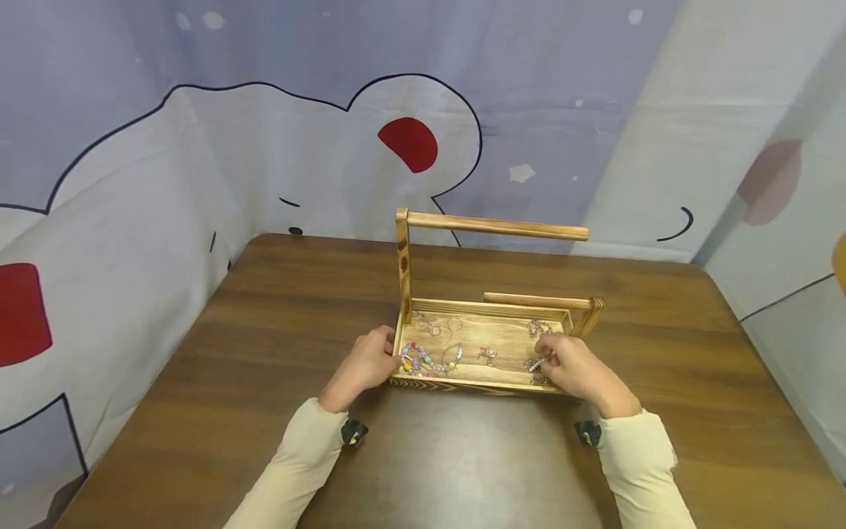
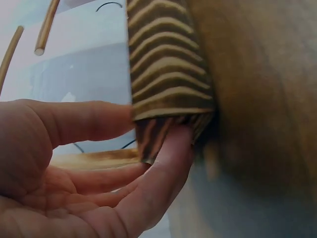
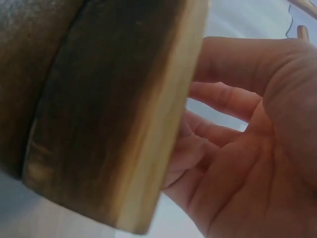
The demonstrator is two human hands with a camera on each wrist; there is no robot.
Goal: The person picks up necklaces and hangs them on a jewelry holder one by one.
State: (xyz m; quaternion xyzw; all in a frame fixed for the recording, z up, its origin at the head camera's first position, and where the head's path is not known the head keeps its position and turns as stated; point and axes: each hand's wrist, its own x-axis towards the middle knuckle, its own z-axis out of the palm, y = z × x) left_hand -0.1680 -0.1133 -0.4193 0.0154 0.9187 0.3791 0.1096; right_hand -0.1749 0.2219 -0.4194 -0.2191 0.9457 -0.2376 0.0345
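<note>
A shallow wooden tray point(image 1: 489, 383) with dark wavy grain on its outside holds small jewellery. My left hand point(image 1: 370, 358) grips its left end, the thumb at the rim and a finger against the end wall point(image 2: 151, 136). Beside those fingers lies a colourful beaded bracelet point(image 1: 418, 358). My right hand point(image 1: 576, 365) reaches over the tray's right end. Its fingertips pinch a pale beaded bracelet point(image 1: 537, 364) above some silvery chains. In the right wrist view the tray's wall point(image 3: 119, 114) hides the fingertips.
Above the tray stand a tall wooden T-bar point(image 1: 496, 225) and a lower bar point(image 1: 538, 300), both at its back. Small earrings point(image 1: 487, 355), thin hoops point(image 1: 432, 329) and another chain point(image 1: 538, 327) lie inside. A brown table point(image 1: 264, 411) carries it all; a printed curtain point(image 1: 317, 162) hangs behind.
</note>
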